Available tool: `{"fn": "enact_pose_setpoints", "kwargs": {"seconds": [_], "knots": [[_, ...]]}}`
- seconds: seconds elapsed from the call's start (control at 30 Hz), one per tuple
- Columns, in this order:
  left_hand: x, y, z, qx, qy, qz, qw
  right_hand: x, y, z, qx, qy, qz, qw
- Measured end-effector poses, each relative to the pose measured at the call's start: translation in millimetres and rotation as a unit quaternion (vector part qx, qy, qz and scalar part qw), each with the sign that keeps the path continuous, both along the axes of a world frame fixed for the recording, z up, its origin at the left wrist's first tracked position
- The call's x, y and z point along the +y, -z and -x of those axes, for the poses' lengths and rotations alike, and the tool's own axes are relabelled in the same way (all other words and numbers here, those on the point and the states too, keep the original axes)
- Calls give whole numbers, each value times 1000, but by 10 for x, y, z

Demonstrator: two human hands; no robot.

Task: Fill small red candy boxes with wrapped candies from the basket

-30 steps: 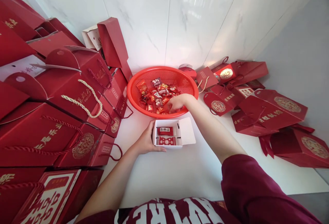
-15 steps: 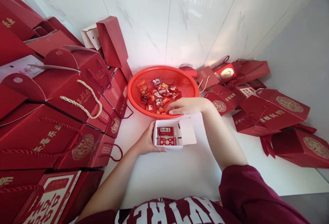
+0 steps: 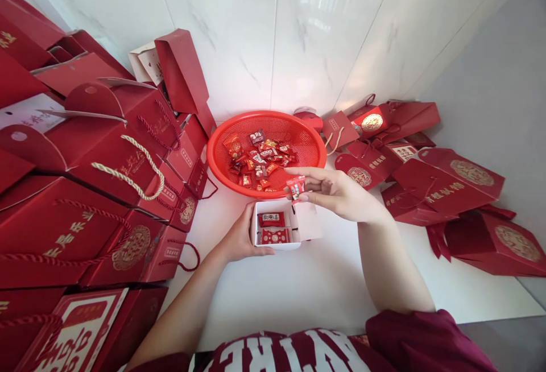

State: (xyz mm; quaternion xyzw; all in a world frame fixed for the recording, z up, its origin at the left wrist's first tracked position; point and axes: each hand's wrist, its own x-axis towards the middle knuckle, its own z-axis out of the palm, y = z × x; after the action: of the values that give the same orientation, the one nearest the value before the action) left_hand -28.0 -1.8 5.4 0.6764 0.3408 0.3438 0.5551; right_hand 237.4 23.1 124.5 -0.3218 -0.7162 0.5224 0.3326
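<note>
My left hand (image 3: 242,235) is closed around the left side of a small white box (image 3: 279,246), whose flap (image 3: 310,225) lies open to the right. Inside the box are two wrapped candies, a red one with a pale label (image 3: 271,219) and a red patterned one (image 3: 275,236). Above the box's back right corner, my right hand (image 3: 336,193) pinches a red wrapped candy (image 3: 296,188) between thumb and fingers. Just behind stands a red plastic basket (image 3: 217,170) holding several loose wrapped candies (image 3: 260,158).
Red gift boxes with rope handles (image 3: 98,139) are stacked along the left. More red gift boxes (image 3: 452,184) lie on the right of the white table (image 3: 256,298). A marbled tile wall (image 3: 239,36) rises behind the basket.
My right hand has come out of the basket with a red candy and moved toward me, near the box. My left hand still holds the box in about the same place.
</note>
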Motion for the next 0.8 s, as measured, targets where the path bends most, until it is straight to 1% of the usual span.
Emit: {"fn": "enact_pose_setpoints", "kwargs": {"seconds": [0.03,0.1,0.27,0.47,0.63,0.7,0.73,0.8], "knots": [[0,-4,2,5,-1,-4,1000,-32,-14,-13,12,-8,13,1000],[3,-7,7,12,1,-12,1000,-80,-42,-32,7,-9,14,1000],[10,5,23,31,-3,-21,999,-104,-67,-26,-60,35,-58,996],[10,-4,28,41,-2,-19,999,-78,-39,37,-48,62,-148,986],[7,-22,16,36,-3,-20,999,-100,-84,71,-67,58,-196,977],[6,-22,13,35,-4,-18,999,-113,-88,80,-79,62,-198,975],[6,-21,12,36,-4,-17,999,-116,-80,86,-74,65,-186,978],[6,-18,11,36,-7,-17,999,-114,-51,101,-41,77,-129,988]]}}
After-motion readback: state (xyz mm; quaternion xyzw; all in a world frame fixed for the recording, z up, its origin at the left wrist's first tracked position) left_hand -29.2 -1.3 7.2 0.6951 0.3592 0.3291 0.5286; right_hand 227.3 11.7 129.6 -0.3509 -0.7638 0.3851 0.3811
